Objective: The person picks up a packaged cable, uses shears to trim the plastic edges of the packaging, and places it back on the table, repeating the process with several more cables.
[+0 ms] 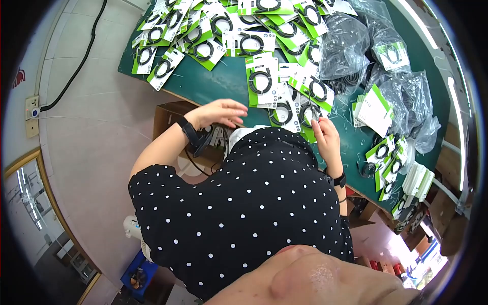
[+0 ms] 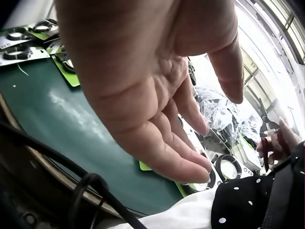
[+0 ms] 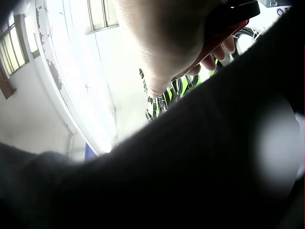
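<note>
Green-topped bench, green-and-white carded black cable coils.
Left hand flat, released, above bench edge; right hand pinches thin dark item.

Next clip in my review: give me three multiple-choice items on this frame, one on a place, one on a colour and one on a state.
1. Where do the clear plastic bags lie?
A. on the floor
B. on the table, to the person's right
C. in the person's lap

2. What colour is the table top?
A. green
B. red
C. white

3. How is the left hand?
A. open, holding nothing
B. gripping a card
C. clenched in a fist

Answers: 1 B, the bags are heaped on the table's right side. 2 A, bare dark green surface shows between the cards. 3 A, the left wrist view shows straight fingers and an empty palm.
</note>
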`<control>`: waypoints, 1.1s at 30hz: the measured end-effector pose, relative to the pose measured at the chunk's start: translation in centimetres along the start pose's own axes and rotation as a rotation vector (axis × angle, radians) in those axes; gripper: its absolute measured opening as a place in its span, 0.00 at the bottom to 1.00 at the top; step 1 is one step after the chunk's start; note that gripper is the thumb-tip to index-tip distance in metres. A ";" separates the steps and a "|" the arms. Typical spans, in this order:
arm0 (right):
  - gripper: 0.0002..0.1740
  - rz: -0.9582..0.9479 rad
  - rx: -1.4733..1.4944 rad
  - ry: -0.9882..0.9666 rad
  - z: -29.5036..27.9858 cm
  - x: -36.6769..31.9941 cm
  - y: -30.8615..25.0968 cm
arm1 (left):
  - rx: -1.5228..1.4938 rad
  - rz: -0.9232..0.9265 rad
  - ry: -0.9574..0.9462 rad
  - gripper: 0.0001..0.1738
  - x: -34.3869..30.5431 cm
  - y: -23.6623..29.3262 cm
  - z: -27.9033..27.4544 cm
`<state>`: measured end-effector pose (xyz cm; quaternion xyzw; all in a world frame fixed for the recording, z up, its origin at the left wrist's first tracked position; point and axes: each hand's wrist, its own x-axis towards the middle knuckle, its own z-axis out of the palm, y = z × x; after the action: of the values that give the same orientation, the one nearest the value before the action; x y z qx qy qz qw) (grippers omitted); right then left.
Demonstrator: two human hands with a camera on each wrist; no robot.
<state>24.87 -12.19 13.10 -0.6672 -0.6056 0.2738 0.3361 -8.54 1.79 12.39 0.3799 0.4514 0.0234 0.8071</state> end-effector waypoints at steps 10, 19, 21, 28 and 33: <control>0.21 0.084 0.047 -0.052 0.8 1.3 -0.2 | 0.090 0.408 0.440 0.23 8.5 6.2 -10.4; 0.20 0.059 0.031 -0.002 0.6 1.5 0.4 | 0.962 0.804 1.263 0.36 19.1 13.5 -12.7; 0.20 0.070 0.026 0.007 0.6 1.6 0.6 | 1.031 0.901 1.235 0.36 20.3 14.8 -11.1; 0.19 0.059 0.039 0.019 0.8 2.3 -0.1 | 1.263 1.033 1.081 0.28 23.3 16.2 -7.0; 0.19 0.041 0.017 0.043 0.7 2.5 -0.1 | 1.183 1.072 1.013 0.23 22.9 14.2 -6.2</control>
<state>24.54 -9.61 12.87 -0.6823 -0.5820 0.2714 0.3493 4.76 24.27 3.27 0.8292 0.4519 0.3207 0.0729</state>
